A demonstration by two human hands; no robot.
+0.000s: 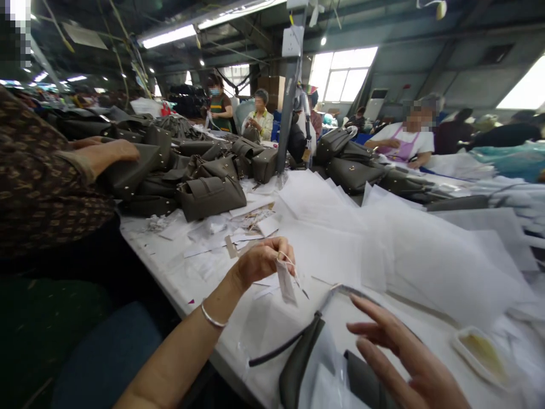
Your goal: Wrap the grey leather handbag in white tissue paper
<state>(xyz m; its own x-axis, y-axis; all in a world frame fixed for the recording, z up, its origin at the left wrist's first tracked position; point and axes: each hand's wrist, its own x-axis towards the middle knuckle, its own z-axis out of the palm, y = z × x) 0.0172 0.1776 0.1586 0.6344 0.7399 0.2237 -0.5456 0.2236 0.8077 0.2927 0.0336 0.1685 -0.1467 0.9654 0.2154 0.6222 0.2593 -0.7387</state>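
My left hand (259,262) is closed in a pinch on a small white paper tag (285,282) that hangs from a thin string. A silver bangle circles that wrist. My right hand (400,355) hovers with fingers spread and empty, just right of the tag. Beneath both hands lies a dark grey handbag (300,358) wrapped partly in clear plastic (327,386), its strap curving left along the white table (170,267).
Sheets of white tissue paper (404,250) cover the table to the right. Several grey handbags (210,196) are piled at the back left, where a co-worker's hand (113,150) rests on one. A small tray (481,355) sits at right. Other people work behind.
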